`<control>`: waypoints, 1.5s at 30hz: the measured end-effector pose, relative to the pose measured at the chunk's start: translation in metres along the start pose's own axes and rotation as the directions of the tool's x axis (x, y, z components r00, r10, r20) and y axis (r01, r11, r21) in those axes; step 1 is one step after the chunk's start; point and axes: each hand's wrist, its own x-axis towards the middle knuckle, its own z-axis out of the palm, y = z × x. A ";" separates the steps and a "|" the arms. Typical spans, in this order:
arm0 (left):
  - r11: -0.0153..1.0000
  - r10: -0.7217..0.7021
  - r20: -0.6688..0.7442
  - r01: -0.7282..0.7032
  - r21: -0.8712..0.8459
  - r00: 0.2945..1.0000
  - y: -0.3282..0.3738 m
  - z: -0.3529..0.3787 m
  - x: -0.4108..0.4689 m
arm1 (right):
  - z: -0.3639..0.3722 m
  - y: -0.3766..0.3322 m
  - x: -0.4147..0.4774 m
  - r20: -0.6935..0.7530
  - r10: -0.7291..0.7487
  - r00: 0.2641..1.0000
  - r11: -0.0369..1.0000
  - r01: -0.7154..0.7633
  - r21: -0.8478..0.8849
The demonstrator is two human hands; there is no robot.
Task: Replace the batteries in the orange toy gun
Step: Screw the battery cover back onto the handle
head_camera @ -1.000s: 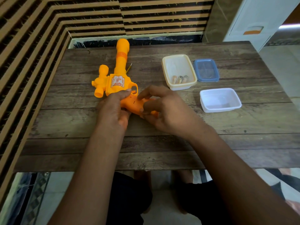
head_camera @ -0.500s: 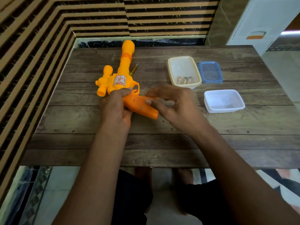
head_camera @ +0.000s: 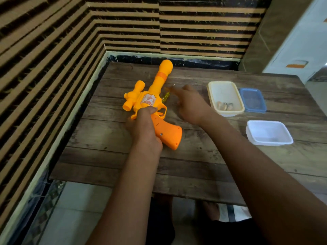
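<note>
The orange toy gun (head_camera: 148, 100) is laid flat on the wooden counter (head_camera: 194, 165) with its barrel pointed away, and it is gripped by the left hand (head_camera: 145, 128) where the body meets the handle. The right hand (head_camera: 191, 103) is seen over a yellow-green screwdriver (head_camera: 166, 96) that lies just beside the barrel. This hand is blurred, so it cannot be told whether its fingers are closed on the tool.

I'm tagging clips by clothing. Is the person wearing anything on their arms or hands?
Nothing visible. The left hand and right hand carry no gloves, watch or bracelet; the left forearm and right forearm are unsleeved as far as the frame shows.
</note>
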 end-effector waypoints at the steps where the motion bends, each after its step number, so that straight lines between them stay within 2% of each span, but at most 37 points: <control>1: 1.000 -0.012 -0.011 0.012 0.002 1.000 0.001 0.000 0.001 | 0.002 -0.001 0.010 0.031 -0.008 0.999 0.999 0.009 -0.039; 6: 0.998 -0.053 -0.033 0.054 0.020 0.998 0.003 -0.002 0.004 | 0.011 -0.008 0.033 0.132 -0.031 0.991 0.965 0.064 -0.254; 10: 0.997 -0.077 -0.014 0.076 -0.029 0.997 0.003 -0.002 0.007 | 0.005 -0.014 0.023 0.062 -0.063 0.996 0.957 0.078 -0.281; 14: 0.993 -0.087 0.009 0.088 -0.081 0.996 0.004 0.001 0.008 | -0.001 -0.021 0.003 -0.033 -0.033 0.999 0.950 0.021 -0.311; 17: 0.995 -0.065 0.029 0.067 -0.079 0.997 0.001 0.000 0.003 | -0.010 -0.028 -0.019 -0.083 0.034 0.996 0.917 -0.064 -0.395; 21: 0.996 -0.002 0.063 0.007 -0.086 0.998 -0.003 0.003 -0.003 | -0.022 -0.034 -0.057 -0.164 0.091 0.982 0.901 -0.152 -0.407; 27: 0.992 0.003 0.112 0.011 -0.122 0.994 -0.014 0.010 -0.013 | -0.028 -0.032 -0.102 -0.337 0.204 0.919 0.943 -0.277 -0.184; 30: 0.986 0.012 0.134 0.011 -0.169 0.991 -0.022 0.018 -0.023 | -0.029 -0.026 -0.109 -0.481 0.155 0.863 0.986 -0.167 0.018; 33: 0.984 -0.021 0.183 0.054 -0.172 0.983 -0.030 0.023 -0.028 | -0.029 -0.024 -0.115 -0.553 0.167 0.816 0.974 -0.052 0.218; 37: 0.980 -0.145 0.275 0.176 -0.095 0.950 -0.033 0.027 -0.036 | -0.027 -0.013 -0.116 -0.499 0.292 0.816 0.866 -0.005 0.499; 40: 0.978 -0.173 0.313 0.200 -0.055 0.934 -0.029 0.027 -0.042 | -0.030 -0.006 -0.111 -0.439 0.403 0.803 0.689 0.049 0.723; 43: 0.981 -0.174 0.329 0.191 -0.022 0.928 -0.027 0.029 -0.044 | -0.036 0.000 -0.108 -0.361 0.461 0.810 0.540 0.066 0.839; 45: 0.981 -0.180 0.337 0.196 -0.012 0.924 -0.026 0.030 -0.043 | -0.040 0.003 -0.108 -0.318 0.443 0.838 0.494 0.068 0.867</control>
